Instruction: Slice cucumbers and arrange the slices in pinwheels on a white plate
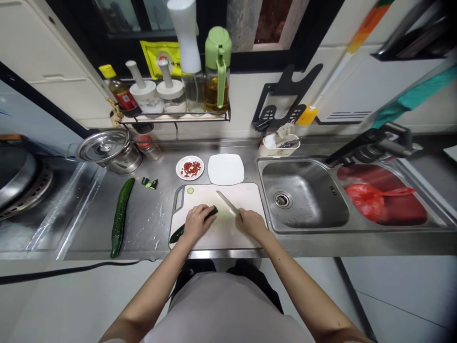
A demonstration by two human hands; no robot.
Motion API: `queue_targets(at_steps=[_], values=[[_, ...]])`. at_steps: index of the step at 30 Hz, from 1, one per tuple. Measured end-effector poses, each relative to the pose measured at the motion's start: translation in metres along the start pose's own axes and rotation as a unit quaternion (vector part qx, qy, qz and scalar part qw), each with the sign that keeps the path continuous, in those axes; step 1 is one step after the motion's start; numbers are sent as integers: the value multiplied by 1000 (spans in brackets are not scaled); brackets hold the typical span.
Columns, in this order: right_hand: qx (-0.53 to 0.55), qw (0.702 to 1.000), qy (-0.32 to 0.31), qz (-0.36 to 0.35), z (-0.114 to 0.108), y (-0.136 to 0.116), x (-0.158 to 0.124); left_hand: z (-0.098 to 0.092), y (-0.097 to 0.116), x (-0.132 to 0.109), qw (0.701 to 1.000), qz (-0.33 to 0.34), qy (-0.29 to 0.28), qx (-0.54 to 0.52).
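Observation:
On the white cutting board [246, 195], a dark green cucumber [177, 234] lies slantwise under my left hand [198, 221], whose fingers wrap over it near its cut end. My right hand [250, 222] is closed round the handle of a knife [227, 202]; the blade points up and left, a little to the right of the cucumber's end and apart from it. A thin round slice [190, 190] rests at the board's upper left. Left of the board are a whole cucumber [120, 216] and a few small cucumber pieces [149, 183].
Behind the board stand a plate of chopped red pieces [190, 168] and a white square plate [226, 169]. A steel pot [123, 155] is at the back left. To the right are a sink [303, 195] and a red bag [366, 200]. A bottle rack [178, 117] hangs above.

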State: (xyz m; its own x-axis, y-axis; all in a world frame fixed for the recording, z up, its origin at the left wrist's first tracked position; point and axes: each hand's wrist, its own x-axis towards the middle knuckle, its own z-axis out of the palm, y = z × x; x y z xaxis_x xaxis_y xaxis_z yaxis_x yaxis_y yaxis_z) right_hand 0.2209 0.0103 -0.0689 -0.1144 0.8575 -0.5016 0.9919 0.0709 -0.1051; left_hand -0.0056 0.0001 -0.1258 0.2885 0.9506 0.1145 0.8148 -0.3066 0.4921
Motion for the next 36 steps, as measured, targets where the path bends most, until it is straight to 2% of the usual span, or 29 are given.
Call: queue_targets(at_steps=[5, 13, 20, 28, 36], values=[[9, 1000, 0, -7, 1, -1, -1, 1, -4, -1, 999, 18, -9, 36], [23, 1000, 7, -8, 3, -3, -3, -11, -17, 2, 999, 21, -45, -13], [78, 996, -5, -49, 4, -28, -10, -21, -24, 4, 996, 30, -86, -15], [101, 994, -15, -45, 1, -50, -15, -13, -22, 2, 997, 51, -42, 27], [105, 993, -11, -45, 0, -55, -15, -13, -22, 2, 997, 58, -42, 38]])
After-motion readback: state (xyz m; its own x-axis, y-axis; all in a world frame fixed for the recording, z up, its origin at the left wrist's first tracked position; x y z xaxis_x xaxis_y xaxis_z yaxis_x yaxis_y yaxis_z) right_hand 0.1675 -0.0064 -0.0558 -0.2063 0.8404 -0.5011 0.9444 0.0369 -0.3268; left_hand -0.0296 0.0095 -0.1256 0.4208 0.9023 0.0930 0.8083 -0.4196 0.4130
